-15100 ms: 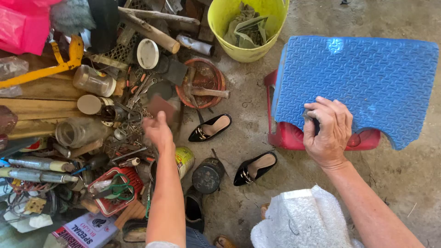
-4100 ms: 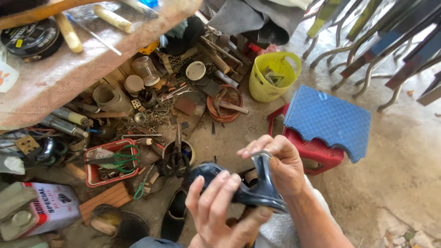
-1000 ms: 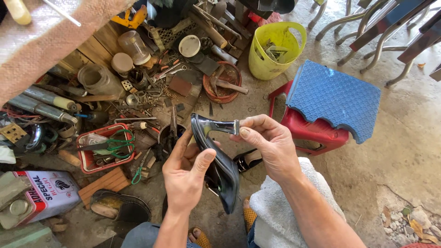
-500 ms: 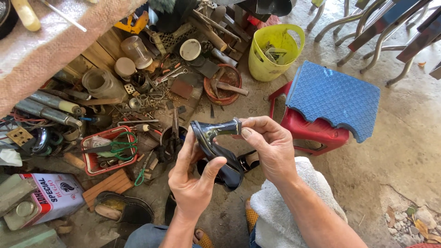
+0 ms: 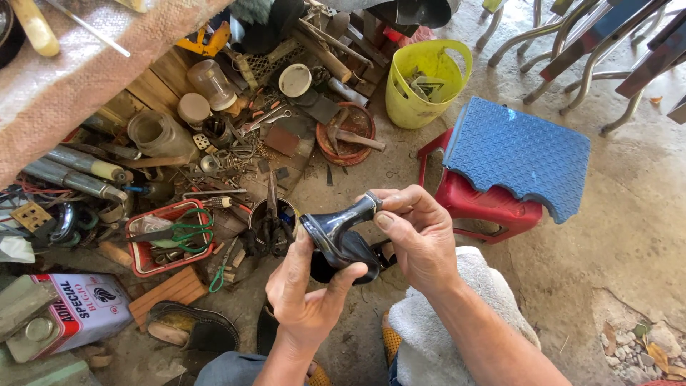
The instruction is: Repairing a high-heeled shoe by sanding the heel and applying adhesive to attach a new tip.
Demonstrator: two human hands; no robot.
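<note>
I hold a glossy black high-heeled shoe (image 5: 336, 236) in front of me, heel pointing up and to the right. My left hand (image 5: 307, 293) grips the shoe's body from below, thumb pressed on the sole near the heel's base. My right hand (image 5: 418, 239) pinches the heel's tip (image 5: 370, 201) between thumb and fingers. A second black shoe (image 5: 382, 254) lies on the concrete floor, mostly hidden behind my hands.
A red stool (image 5: 471, 204) topped with a blue foam pad (image 5: 518, 154) stands to the right. A yellow bucket (image 5: 425, 82) sits beyond it. Tools, jars, a red basket (image 5: 168, 239) and a tin can (image 5: 82, 311) crowd the left. A white cloth (image 5: 443, 336) covers my knee.
I have turned the shoe so its heel points up and right, and my right fingers have closed nearer the heel tip. The view has shifted slightly.
</note>
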